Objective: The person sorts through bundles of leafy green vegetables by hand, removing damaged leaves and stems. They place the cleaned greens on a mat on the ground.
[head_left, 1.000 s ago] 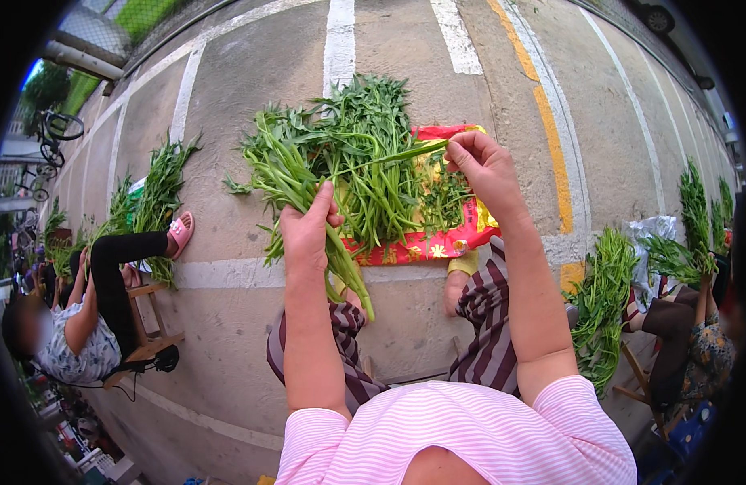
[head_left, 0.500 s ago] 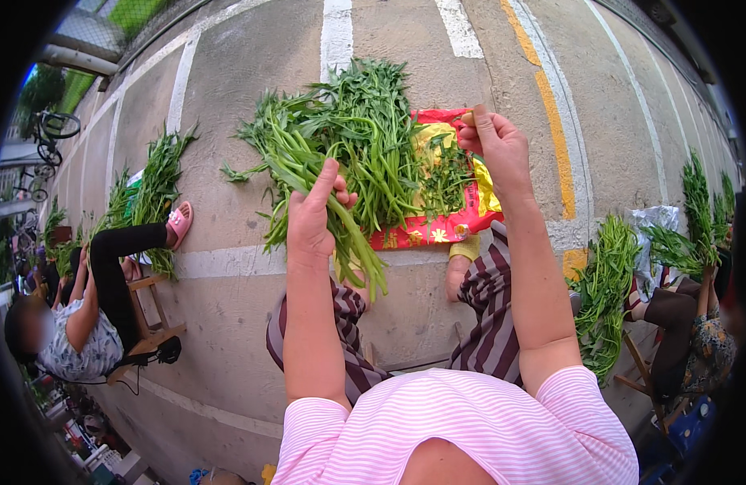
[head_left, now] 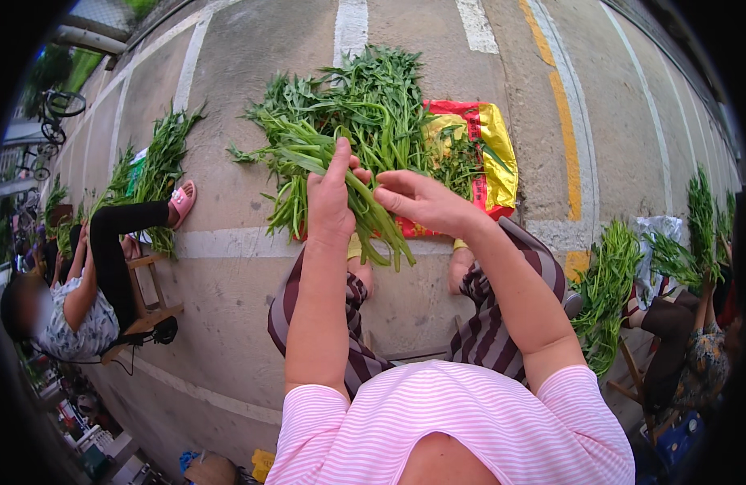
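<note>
Holding: bunch of greens, clamped in left hand, beside pile;
Right hand: at bunch's edge, grip unclear;
Pile: seemingly much left;
Bag: loose leaves on top, apparently picked off

Both of the person's bare arms come up from the lower part of the frame. The left forearm rises almost vertically left of centre, its wrist nearly straight. The left hand is curled in a grip near the middle of the frame, thumb pointing toward the upper edge and fingertips showing on its right side. The right forearm slants from the lower right up toward the centre. The right hand reaches leftward, fingers bent, just beside the left hand; how far they close cannot be made out.
</note>
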`<action>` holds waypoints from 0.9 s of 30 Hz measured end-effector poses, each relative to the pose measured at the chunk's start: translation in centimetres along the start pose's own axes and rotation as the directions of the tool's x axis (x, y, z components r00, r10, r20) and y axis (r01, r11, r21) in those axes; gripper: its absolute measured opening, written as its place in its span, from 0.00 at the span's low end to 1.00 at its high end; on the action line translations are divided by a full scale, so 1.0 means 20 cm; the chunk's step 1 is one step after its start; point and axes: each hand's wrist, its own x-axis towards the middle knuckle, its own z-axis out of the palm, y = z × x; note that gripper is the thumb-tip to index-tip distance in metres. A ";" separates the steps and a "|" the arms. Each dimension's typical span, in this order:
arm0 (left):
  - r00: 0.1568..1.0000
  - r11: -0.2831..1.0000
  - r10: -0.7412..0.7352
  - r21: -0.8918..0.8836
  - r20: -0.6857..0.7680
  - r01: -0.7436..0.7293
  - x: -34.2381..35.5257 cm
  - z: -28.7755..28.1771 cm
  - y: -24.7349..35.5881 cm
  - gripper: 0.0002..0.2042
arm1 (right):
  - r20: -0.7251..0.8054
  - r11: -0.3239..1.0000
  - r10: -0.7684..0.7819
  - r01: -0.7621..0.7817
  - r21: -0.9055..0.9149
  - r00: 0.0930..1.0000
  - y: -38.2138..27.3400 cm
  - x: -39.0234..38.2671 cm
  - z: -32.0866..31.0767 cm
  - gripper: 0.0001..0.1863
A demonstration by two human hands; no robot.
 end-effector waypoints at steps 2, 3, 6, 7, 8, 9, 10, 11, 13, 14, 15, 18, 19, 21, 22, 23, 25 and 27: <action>0.998 0.994 -0.035 -0.100 0.060 0.041 -0.02 0.03 -0.02 0.13 | 0.027 0.999 0.038 -0.037 -0.021 0.999 0.01 0.01 0.06 0.34; 0.995 0.987 -0.049 -0.148 0.091 0.062 -0.03 0.05 -0.02 0.13 | 0.043 0.998 0.058 -0.057 -0.020 0.997 0.01 0.02 0.05 0.33; 0.966 0.968 -0.050 -0.226 0.255 0.109 -0.04 0.04 0.01 0.18 | 0.070 0.995 0.084 -0.088 0.056 0.994 0.00 0.02 0.02 0.31; 0.952 0.964 -0.048 -0.237 0.303 0.124 -0.04 0.04 0.02 0.20 | 0.066 0.988 0.071 -0.079 0.131 0.995 -0.01 0.02 0.02 0.30; 0.930 0.968 -0.041 -0.214 0.365 0.127 -0.05 0.03 0.04 0.20 | 0.060 0.976 0.061 -0.072 0.207 0.996 -0.01 0.01 0.02 0.29; 0.920 0.982 -0.011 -0.168 0.392 0.083 -0.05 0.03 0.05 0.21 | 0.054 0.958 0.051 -0.065 0.280 0.997 -0.01 0.00 0.01 0.30; 0.907 0.992 0.018 -0.123 0.420 0.037 -0.06 0.03 0.06 0.21 | 0.067 0.946 0.056 -0.075 0.315 0.996 -0.03 0.00 0.01 0.29; 0.893 0.997 0.047 -0.080 0.448 -0.012 -0.08 0.04 0.08 0.22 | 0.097 0.934 0.063 -0.093 0.344 0.993 -0.04 0.00 0.00 0.29; 0.883 0.999 0.045 -0.040 0.468 -0.029 -0.09 0.04 0.11 0.24 | 0.159 0.907 0.074 -0.132 0.401 0.985 -0.07 -0.01 -0.02 0.29; 0.877 0.998 0.057 -0.011 0.478 -0.059 -0.09 0.03 0.12 0.25 | 0.145 0.888 0.085 -0.141 0.438 0.986 -0.09 -0.01 -0.02 0.29; 0.870 0.996 0.068 0.019 0.488 -0.089 -0.09 0.03 0.13 0.26 | 0.133 0.867 0.096 -0.149 0.475 0.986 -0.12 -0.03 -0.01 0.29; 0.855 0.996 0.044 0.042 0.517 -0.076 -0.09 0.01 0.16 0.28 | 0.138 0.861 0.077 -0.136 0.490 0.987 -0.14 -0.03 -0.04 0.28; 0.852 0.995 0.039 0.056 0.521 -0.080 -0.09 0.02 0.16 0.28 | 0.148 0.868 0.062 -0.126 0.479 0.987 -0.13 -0.02 -0.05 0.28; 0.853 0.997 0.029 0.050 0.522 -0.064 -0.11 0.02 0.17 0.28 | 0.086 0.875 0.066 -0.099 0.474 0.994 -0.10 -0.01 -0.05 0.27; 0.846 0.996 0.033 0.051 0.532 -0.071 -0.10 0.02 0.16 0.27 | 0.065 0.883 0.069 -0.091 0.461 0.996 -0.08 -0.01 -0.05 0.27; 0.841 0.995 0.039 0.053 0.540 -0.081 -0.10 0.01 0.17 0.27 | 0.048 0.890 0.070 -0.084 0.448 0.996 -0.08 0.00 -0.06 0.27; 0.855 0.998 0.044 0.005 0.517 -0.055 -0.10 0.03 0.17 0.25 | 0.008 0.895 0.073 -0.069 0.440 0.997 -0.07 0.02 -0.05 0.26; 0.876 0.999 0.046 -0.039 0.479 -0.031 -0.11 0.05 0.17 0.24 | -0.003 0.909 0.056 -0.050 0.414 0.998 -0.06 0.02 -0.05 0.26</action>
